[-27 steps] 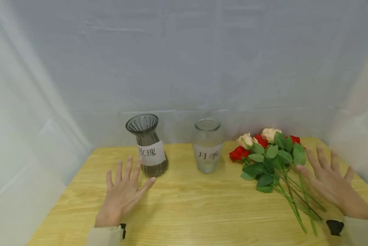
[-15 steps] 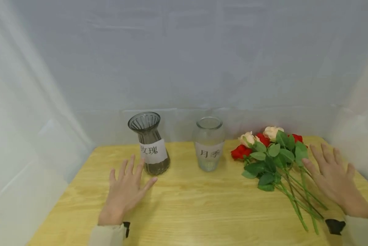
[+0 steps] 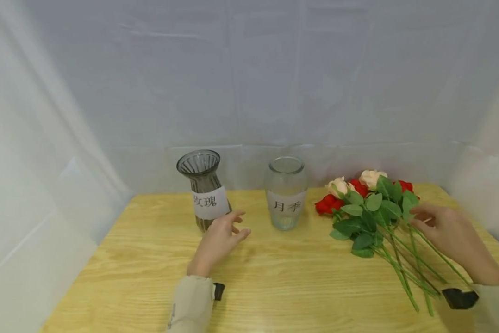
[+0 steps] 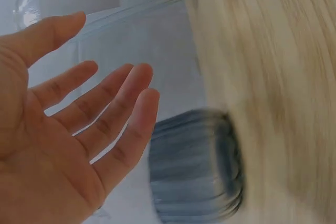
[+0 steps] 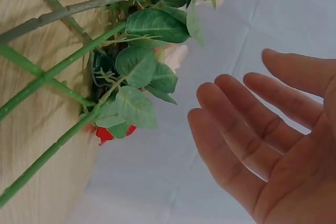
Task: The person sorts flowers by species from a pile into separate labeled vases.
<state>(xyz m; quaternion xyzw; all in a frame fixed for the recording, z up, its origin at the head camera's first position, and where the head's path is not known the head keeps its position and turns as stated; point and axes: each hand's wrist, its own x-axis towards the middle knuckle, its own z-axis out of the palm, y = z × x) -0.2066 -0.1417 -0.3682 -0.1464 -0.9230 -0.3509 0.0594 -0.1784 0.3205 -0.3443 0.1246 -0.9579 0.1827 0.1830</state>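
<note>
In the head view, my left hand [image 3: 218, 238] hovers in front of the smoky grey ribbed vase [image 3: 205, 184], fingers loosely bent, holding nothing. Beside that vase stands a clear glass vase [image 3: 285, 182]. Each has a white paper label with characters. On the right lies a bunch of red roses [image 3: 329, 204] and cream roses [image 3: 372, 179] with green leaves. My right hand [image 3: 451, 231] is just right of the leaves and stems [image 3: 401, 277]. The right wrist view shows the right hand [image 5: 273, 140] with relaxed fingers, apart from the flowers and gripping nothing.
A light wooden table [image 3: 274, 286] bears everything. Pale sheeting [image 3: 258, 83] closes off the back and both sides. The roses' stems cross one another and point toward the table's front. A black band [image 3: 459, 298] sits at the right wrist.
The left hand has moved right, from left of the grey vase to in front of it. Both hands' spread fingers have drawn in and bent. The right hand has shifted slightly toward the leaves.
</note>
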